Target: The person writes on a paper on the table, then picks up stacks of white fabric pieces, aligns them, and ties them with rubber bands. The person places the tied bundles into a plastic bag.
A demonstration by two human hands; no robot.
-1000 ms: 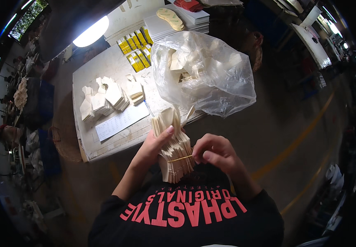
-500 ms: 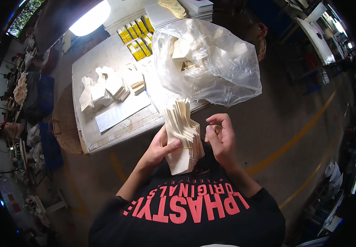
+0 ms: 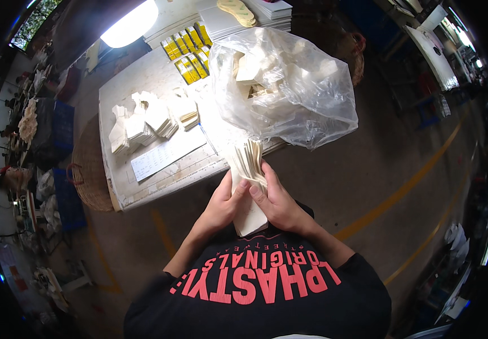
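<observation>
Close in front of my shirt, both hands grip a thick stack of cream, flat cut pieces (image 3: pixel 249 220), shaped with a narrowed waist. My left hand (image 3: pixel 221 203) wraps its left side and my right hand (image 3: pixel 282 206) its right side. Both thumbs press the front face close together. The far ends fan apart slightly beyond my fingers, near the table edge. A clear plastic bag (image 3: pixel 323 107) holding more pale pieces lies just beyond. Similar stacks of cut pieces (image 3: pixel 142 130) stand on the table, farther left. The fingers behind the stack are mostly hidden.
On the white table (image 3: pixel 122 195) lie a written paper sheet (image 3: pixel 165 158), a blue pen (image 3: pixel 207 138) and several yellow boxes (image 3: pixel 187 69). A bright lamp (image 3: pixel 131 25) hangs at the far left. Wicker baskets stand beside the table, one at left (image 3: pixel 91 175).
My right hand has come in from the right and closed on the stack, which it was apart from before. The stack's pieces are squeezed closer together; a thin band seen round them is now hidden.
</observation>
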